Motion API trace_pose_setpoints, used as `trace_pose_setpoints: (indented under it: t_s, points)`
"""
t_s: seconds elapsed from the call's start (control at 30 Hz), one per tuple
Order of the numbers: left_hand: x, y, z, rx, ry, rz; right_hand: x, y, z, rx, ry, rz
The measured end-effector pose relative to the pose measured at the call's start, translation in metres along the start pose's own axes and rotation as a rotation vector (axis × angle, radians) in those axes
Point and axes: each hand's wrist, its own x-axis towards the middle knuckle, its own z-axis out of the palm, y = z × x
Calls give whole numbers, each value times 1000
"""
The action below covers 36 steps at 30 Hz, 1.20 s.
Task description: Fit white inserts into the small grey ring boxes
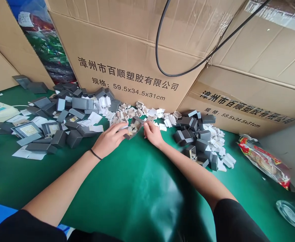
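Note:
A small open grey box [134, 127] with a pale lining and something dark inside sits tilted on the green table [137, 188]. My left hand [109, 138] grips its left side; a black band circles that wrist. My right hand [152, 133] pinches its right corner. Just behind the box lies a heap of small white inserts [127, 111].
Piles of grey boxes lie to the left [69, 114] and to the right [196, 134]. Large cardboard cartons [127, 50] wall off the back, with a black cable [160, 64] looping over them. A red snack bag [263, 161] and a glass lid [292, 213] lie at right.

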Motion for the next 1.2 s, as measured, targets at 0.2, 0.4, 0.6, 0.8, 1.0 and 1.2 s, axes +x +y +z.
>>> trace_pose_setpoints:
  t_s: [0.2, 0.4, 0.6, 0.8, 1.0, 1.2]
  points:
    - [-6, 4, 4, -163, -100, -64, 11, -4, 23, 98, -60, -106]
    - [8, 28, 6, -1147, 83, -617, 2, 6, 17, 38, 185, -96]
    - [63, 44, 46, -1577, -20, -1010, 9, 10, 0, 8, 173, -116]
    - [84, 40, 74, -1703, 173, -1036, 4, 29, -17, -60, 390, 1]
    - [73, 34, 72, -1771, 217, -998, -15, 36, -26, -296, 276, -102]
    - [74, 34, 78, -1791, 152, -1013, -15, 35, -25, -518, 95, -169]
